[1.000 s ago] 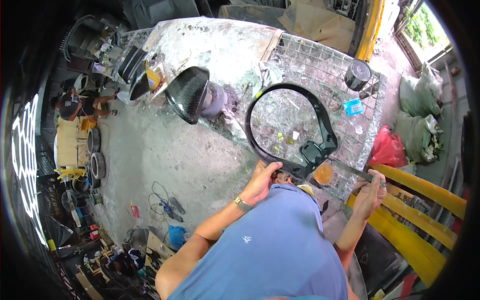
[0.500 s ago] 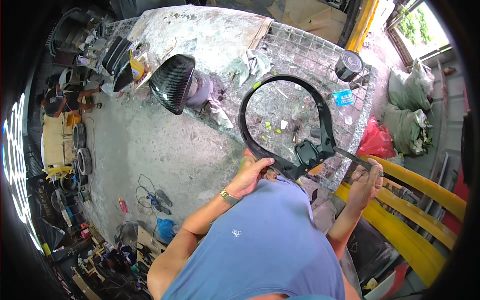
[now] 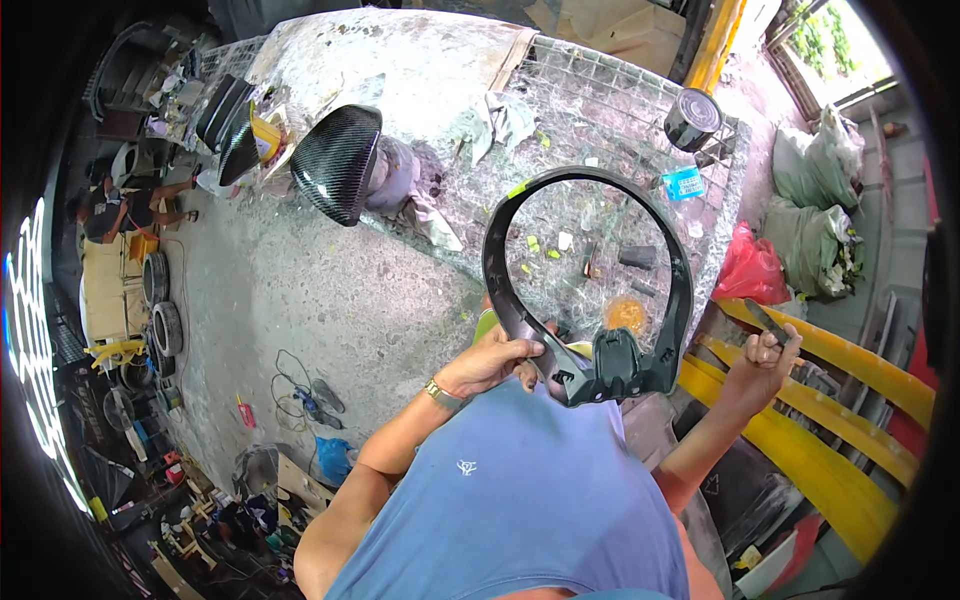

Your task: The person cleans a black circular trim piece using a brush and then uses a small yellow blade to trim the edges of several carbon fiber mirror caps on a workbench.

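My left hand (image 3: 490, 362) grips a black oval ring-shaped plastic frame (image 3: 676, 290) by its lower left part. The frame has a bracket at the bottom and stands tilted over my shirt and the table edge. My right hand (image 3: 762, 368) is closed on a dark flat bar tool (image 3: 768, 323), out to the right of the frame and apart from it. Through the ring show a round orange object (image 3: 626, 312), small dark pieces and green scraps on the worktable (image 3: 580, 90). A glossy carbon-weave shell (image 3: 333, 160) rests on a cloth-wrapped support left of the frame.
A black can (image 3: 692, 120) and blue packet (image 3: 684, 183) lie on the table's right. Yellow panels (image 3: 830, 500), a red bag (image 3: 748, 265) and sacks (image 3: 800, 170) are at right. Cables (image 3: 300, 390) lie on the floor. Another person (image 3: 110, 215) is at far left, near tyres.
The frame has swung down and toward me, its bottom bracket now lower. My right hand has moved right, taking the bar tool away from the frame's edge.
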Action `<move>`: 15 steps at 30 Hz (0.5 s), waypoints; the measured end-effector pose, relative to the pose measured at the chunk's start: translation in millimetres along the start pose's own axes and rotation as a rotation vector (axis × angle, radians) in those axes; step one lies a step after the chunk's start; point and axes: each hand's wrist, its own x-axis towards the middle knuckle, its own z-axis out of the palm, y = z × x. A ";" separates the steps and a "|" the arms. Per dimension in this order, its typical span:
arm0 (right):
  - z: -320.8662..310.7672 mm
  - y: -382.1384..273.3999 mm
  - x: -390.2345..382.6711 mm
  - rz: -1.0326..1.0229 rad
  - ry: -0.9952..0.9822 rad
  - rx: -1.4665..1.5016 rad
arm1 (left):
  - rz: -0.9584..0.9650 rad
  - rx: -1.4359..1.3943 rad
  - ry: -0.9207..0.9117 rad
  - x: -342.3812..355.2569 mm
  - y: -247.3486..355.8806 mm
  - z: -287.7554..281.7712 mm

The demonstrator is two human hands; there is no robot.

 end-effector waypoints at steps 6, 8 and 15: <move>-13.7 -0.3 -0.8 0.014 -0.039 0.071 | -0.081 -0.081 0.022 -6.4 1.1 10.2; -15.7 6.4 -2.2 0.030 -0.042 0.089 | -0.101 -0.107 0.033 -6.7 1.0 9.2; -18.0 22.0 -2.5 0.018 -0.056 0.110 | -0.123 -0.174 -0.006 -12.0 1.6 10.9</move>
